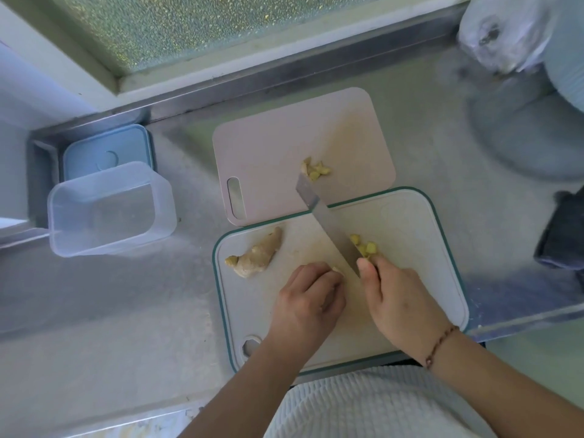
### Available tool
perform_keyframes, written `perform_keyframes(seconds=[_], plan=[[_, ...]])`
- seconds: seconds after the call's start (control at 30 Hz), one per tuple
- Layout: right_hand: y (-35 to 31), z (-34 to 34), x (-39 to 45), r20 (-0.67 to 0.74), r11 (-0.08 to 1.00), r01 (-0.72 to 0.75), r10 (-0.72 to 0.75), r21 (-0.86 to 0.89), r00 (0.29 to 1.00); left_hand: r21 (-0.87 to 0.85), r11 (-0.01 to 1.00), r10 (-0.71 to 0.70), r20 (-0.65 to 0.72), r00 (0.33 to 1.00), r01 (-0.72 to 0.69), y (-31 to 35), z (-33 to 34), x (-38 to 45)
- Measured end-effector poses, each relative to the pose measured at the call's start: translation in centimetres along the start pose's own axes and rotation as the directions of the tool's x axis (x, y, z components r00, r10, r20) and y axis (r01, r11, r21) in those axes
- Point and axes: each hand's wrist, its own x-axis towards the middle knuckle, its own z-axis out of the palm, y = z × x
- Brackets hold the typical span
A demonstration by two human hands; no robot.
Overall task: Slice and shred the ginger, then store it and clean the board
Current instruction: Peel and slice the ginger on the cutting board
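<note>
Mid-slice at a kitchen bench (316, 121): a small piece of ginger (337, 269) pinned under the curled fingers of the left hand (311, 295) on the white, green-rimmed cutting board (420, 248). Right hand (398, 298) wrapped round the handle of a kitchen knife (328, 222), blade angled away across the board and reaching over onto a second, pale pink board (278, 143). Freshly cut yellow pieces (365, 246) heaped just right of the blade, touching the right hand's fingertips. Larger unpeeled ginger root (256, 257) lying apart on the white board's left side, not yet cut. Another small pile of cut ginger (316, 169) on the pink board near the knife tip.

Likely step: slicing, with shredding, storing and cleaning not yet begun. Next stroke likely to call for a tucked-back left fingertip guard and a steady downward press, the piece being small and close to the edge.

Off to the left, well apart, an open clear plastic container (110, 210) with its blue lid (107, 150) behind. No brand, label or legible writing anywhere in view.
</note>
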Motion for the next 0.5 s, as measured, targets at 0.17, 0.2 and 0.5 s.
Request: perform_keyframes(seconds=[0.17,0.2,0.5], plan=[[-0.7,-0.2,-2.1,0.072,0.996,0.075,-0.071,-0.057,0.995,-0.018,0.999,-0.042,-0.034,0.999,0.041,0.2,0.1,-0.2],[-0.7,-0.3,-2.6,0.091,0.994,0.079,-0.072,-0.072,0.993,-0.024,0.998,-0.052,-0.029,0.998,0.052,0.2,0.1,-0.1],[-1.0,-0.6,-3.8,0.132,0.99,0.071,-0.055,-0.121,0.99,-0.013,0.999,-0.049,-0.013,0.999,0.049,0.1,0.1,0.0]])
